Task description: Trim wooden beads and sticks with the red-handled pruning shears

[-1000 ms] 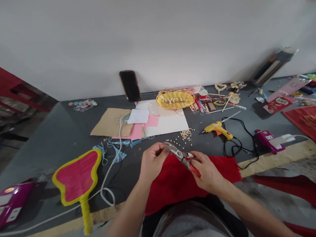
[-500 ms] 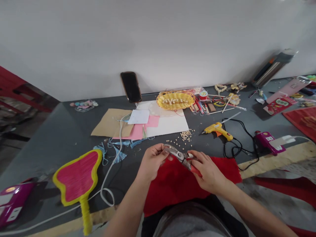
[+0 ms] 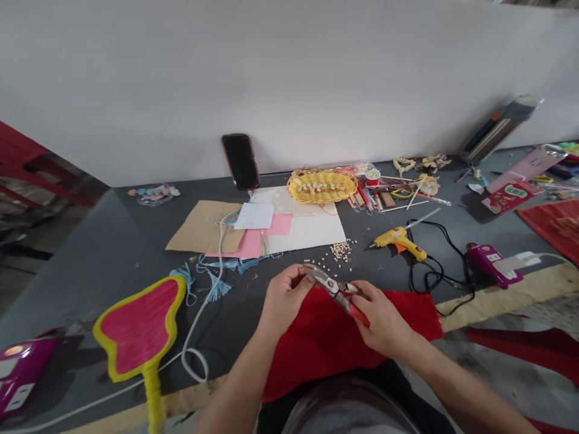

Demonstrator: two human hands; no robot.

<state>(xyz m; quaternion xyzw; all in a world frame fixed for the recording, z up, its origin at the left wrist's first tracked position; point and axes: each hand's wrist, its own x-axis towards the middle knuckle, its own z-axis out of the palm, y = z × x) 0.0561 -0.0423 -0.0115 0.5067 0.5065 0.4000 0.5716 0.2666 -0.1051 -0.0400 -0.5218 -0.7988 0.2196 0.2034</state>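
Observation:
My right hand is closed around the red handles of a pair of pruning shears, whose metal jaws point up and left. At the tip of those jaws, my left hand is pinched closed; what its fingers hold is too small or hidden to make out. Under both hands a red cloth lies over the table edge and my lap. Just beyond the shears, a loose pile of small pale wooden pieces is scattered on the dark table.
A yellow glue gun with a black cord lies right of the pile. Behind are a yellow basket, papers and a leaning phone. Leftward lie blue tassels, a white cable and a pink-and-yellow fan.
The view has shifted slightly. The shears' handles appear a little closer together or turned, and my left fingers have moved slightly at the jaws. Both hands keep their places.

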